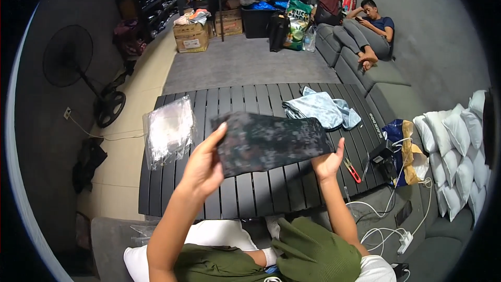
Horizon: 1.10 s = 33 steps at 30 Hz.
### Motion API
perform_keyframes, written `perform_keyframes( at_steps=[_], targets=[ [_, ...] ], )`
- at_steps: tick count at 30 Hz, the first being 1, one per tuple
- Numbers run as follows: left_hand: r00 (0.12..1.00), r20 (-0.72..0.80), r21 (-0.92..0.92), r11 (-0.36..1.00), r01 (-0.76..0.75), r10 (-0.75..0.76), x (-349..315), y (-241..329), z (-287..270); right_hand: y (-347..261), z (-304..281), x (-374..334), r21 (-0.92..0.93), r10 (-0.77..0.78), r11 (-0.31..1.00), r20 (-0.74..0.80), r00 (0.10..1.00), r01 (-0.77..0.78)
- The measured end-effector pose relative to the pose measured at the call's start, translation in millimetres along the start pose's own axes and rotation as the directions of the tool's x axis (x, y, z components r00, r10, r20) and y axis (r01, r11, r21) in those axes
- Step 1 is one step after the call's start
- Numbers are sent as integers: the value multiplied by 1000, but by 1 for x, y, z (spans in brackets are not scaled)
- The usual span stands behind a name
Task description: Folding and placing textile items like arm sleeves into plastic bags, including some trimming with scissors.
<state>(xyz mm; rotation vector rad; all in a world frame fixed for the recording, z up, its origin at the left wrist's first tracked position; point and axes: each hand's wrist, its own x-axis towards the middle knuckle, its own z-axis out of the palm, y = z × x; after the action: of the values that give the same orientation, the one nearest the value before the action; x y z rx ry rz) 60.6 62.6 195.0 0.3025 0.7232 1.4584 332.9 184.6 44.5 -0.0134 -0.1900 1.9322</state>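
Note:
I hold a dark, mottled grey-black piece of folded fabric up flat above a black slatted table. My left hand grips its left edge with the thumb up along the cloth. My right hand grips its lower right corner. A stack of clear plastic bags lies on the table left of my left hand. A crumpled light blue cloth lies on the table behind the fabric. Small red-handled snips rest on the table just right of my right hand.
A grey sofa runs along the right, where another person reclines. White stuffed pillows pile at far right. Cables and a power strip lie at lower right. Cardboard boxes and bags stand at the back; a fan stands left.

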Motion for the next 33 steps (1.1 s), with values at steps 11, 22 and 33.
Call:
perform_keyframes(
  at_steps=[11,22,33],
  targets=[
    [920,-352,116,967,226,-173,37,-32,-228,6,-91,16,-72,82,990,-420,904,-124],
    [834,-550,303,923,238,-35,27,-38,-305,-9,-127,2,-294,12,937,-513,858,-189],
    [756,-359,927,307,217,548,12,-21,-303,-15,-135,-1,-509,-74,831,-502,862,-225]
  ],
)
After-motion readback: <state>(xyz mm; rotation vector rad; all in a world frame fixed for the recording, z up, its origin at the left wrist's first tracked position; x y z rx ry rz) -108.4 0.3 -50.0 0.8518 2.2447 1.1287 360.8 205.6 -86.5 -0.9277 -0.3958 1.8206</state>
